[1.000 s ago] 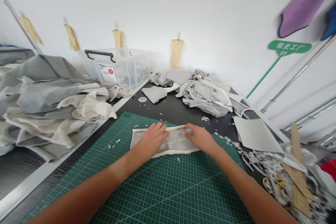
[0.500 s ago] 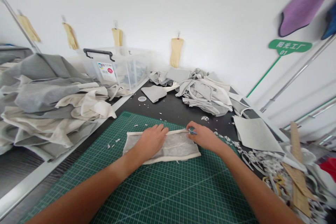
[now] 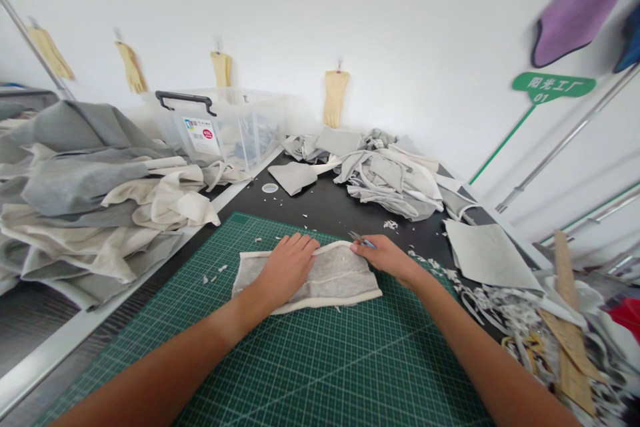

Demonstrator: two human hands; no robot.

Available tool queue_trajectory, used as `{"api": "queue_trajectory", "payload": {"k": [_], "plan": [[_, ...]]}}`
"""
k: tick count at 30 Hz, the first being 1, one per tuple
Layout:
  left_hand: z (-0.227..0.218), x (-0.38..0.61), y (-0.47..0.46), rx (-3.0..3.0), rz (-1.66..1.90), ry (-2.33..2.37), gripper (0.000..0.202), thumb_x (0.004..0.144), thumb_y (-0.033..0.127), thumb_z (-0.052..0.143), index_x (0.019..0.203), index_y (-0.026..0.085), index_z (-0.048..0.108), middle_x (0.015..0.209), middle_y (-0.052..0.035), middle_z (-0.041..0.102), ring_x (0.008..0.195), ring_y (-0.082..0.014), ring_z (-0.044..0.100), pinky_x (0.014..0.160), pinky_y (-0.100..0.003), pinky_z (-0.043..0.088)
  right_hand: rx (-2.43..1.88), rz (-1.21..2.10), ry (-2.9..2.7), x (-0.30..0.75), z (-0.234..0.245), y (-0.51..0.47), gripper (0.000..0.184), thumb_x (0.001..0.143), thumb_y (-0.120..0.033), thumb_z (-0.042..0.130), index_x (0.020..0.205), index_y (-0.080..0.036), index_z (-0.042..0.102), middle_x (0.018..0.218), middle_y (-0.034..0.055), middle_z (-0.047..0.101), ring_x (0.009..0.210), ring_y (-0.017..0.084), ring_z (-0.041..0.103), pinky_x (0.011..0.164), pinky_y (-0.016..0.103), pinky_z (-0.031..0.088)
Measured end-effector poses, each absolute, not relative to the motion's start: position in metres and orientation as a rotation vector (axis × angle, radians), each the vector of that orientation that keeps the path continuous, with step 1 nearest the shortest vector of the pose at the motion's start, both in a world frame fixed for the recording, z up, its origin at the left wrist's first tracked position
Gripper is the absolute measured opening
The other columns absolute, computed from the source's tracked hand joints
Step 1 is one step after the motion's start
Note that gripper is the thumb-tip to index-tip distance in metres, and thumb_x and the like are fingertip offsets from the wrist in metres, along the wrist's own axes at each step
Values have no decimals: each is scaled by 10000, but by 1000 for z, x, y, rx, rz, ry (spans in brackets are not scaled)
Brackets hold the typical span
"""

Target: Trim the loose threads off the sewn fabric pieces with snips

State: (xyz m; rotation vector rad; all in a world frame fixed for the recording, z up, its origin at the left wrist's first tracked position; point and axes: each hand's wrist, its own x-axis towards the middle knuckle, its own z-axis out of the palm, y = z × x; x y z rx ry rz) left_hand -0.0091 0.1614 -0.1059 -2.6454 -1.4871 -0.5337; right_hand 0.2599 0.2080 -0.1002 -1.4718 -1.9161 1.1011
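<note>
A grey fabric piece (image 3: 345,270) with cream edging lies lengthwise on the green cutting mat (image 3: 320,360). My left hand (image 3: 290,263) rests over its left half, the fingers closed on the far edge. At the far right corner, my right hand (image 3: 383,257) takes the edging between thumb and fingers. That same hand also holds small scissors (image 3: 364,241) with blue handles, their metal tips pointing left above the fabric. Between the two hands the far edge bows upward slightly. My left palm covers part of the cloth.
Heaped grey cloth (image 3: 90,180) fills the left side, before a clear plastic box (image 3: 235,127). More fabric pieces (image 3: 395,173) are piled at the back. On the right lie a flat grey piece (image 3: 487,253), white scraps (image 3: 505,307) and wooden rulers (image 3: 567,280). A white ring (image 3: 270,188) sits beyond the mat.
My right hand has shifted slightly, and the scissors now point up and left, clear of the edging. The fabric's far right edge has risen into a small curve.
</note>
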Motion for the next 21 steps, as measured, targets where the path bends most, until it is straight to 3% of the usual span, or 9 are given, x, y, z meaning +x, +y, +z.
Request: {"api": "queue_trajectory", "payload": {"k": [4,8,15,21], "plan": [[-108,-12,163,-2671,-620,-1523,178,1026,261,454,1034,218,627,1037,-63,650,999,-251,541,890,-398,378,-1387,1482,-1689,260,-98,203,443,867,-620,629,767,-199,532,506,-105,284,440,71,195,428,237,124],[-110,-14,166,-2715,-746,-1576,243,1044,259,400,1042,221,640,1010,-51,672,964,-233,577,889,-382,390,-1343,1603,-1617,263,-98,204,519,872,-629,633,675,-225,373,531,-109,249,443,56,164,412,234,105],[-114,-15,167,-2842,-856,-1665,322,1055,261,321,1082,226,640,961,-57,716,895,-232,655,845,-347,430,-1270,1613,-1722,261,-95,201,380,823,-510,755,949,-201,572,554,-114,313,458,60,198,409,219,108],[-110,-18,168,-2905,-873,-1791,302,1057,319,322,1066,260,618,896,-22,718,810,-213,678,734,-301,427,-1264,1628,-1606,263,-101,204,481,890,-598,638,717,-221,395,516,-116,256,443,54,154,398,224,91]]}}
